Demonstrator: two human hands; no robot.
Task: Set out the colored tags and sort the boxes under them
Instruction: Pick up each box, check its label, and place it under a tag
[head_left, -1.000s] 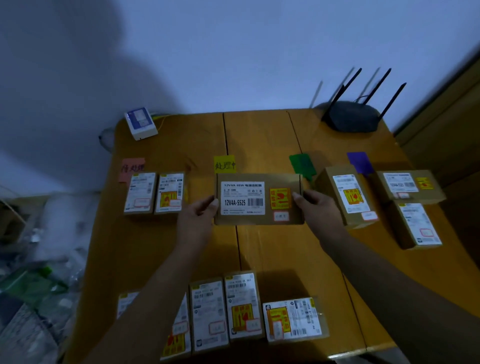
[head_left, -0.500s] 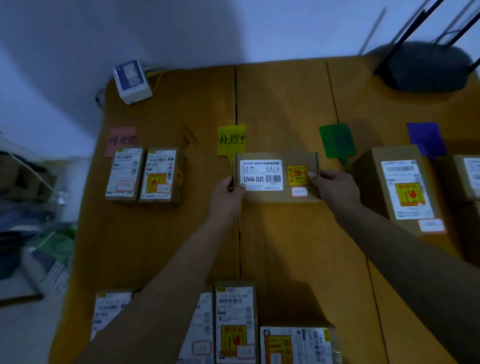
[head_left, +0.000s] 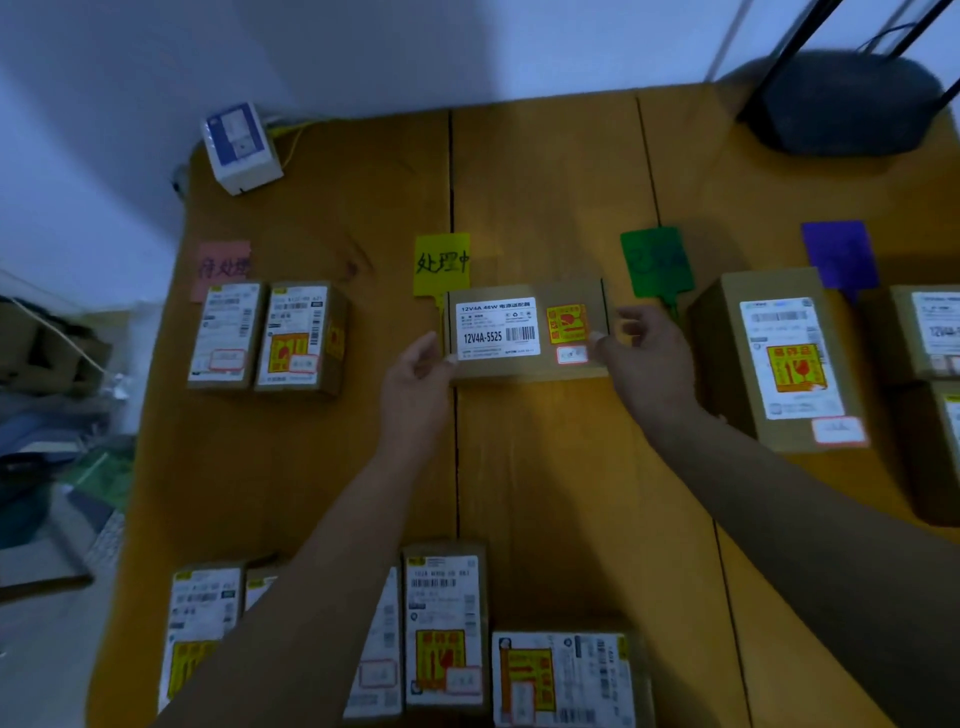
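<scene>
Between left hand (head_left: 415, 376) and right hand (head_left: 647, 358), box (head_left: 524, 332) touches each grip.

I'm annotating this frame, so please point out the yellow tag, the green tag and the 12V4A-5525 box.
yellow tag (head_left: 441, 262): head view, on its handwritten middle.
green tag (head_left: 655, 260): head view, centre of its flat face.
12V4A-5525 box (head_left: 496, 330): head view, on its white label.

Left hand (head_left: 415, 376) and right hand (head_left: 647, 364) forward, both loosely curled, palms inward.
</scene>
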